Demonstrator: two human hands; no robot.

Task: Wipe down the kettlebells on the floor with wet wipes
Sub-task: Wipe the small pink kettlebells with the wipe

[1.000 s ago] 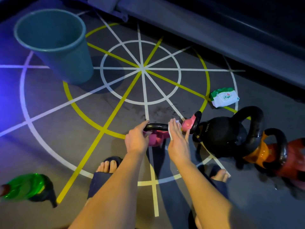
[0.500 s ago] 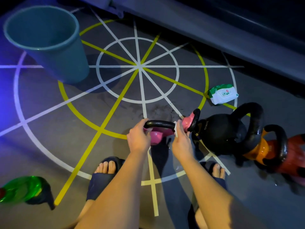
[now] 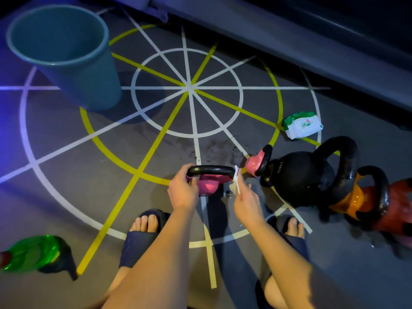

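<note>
Your left hand (image 3: 182, 190) grips the pink kettlebell (image 3: 208, 186) handle; right hand (image 3: 245, 201) pinches the wipe (image 3: 236, 178) at handle end, likely wiping. Next: the body.

A small pink kettlebell (image 3: 208, 186) with a glossy black handle (image 3: 210, 169) stands upright on the floor (image 3: 66, 175), a white wipe (image 3: 236, 182) against the handle's right end. Just to its right crowd a second pink kettlebell (image 3: 254, 162), a big black kettlebell (image 3: 296, 181) marked 24KG, an orange kettlebell (image 3: 343, 202) and a red kettlebell (image 3: 399, 206).
</note>
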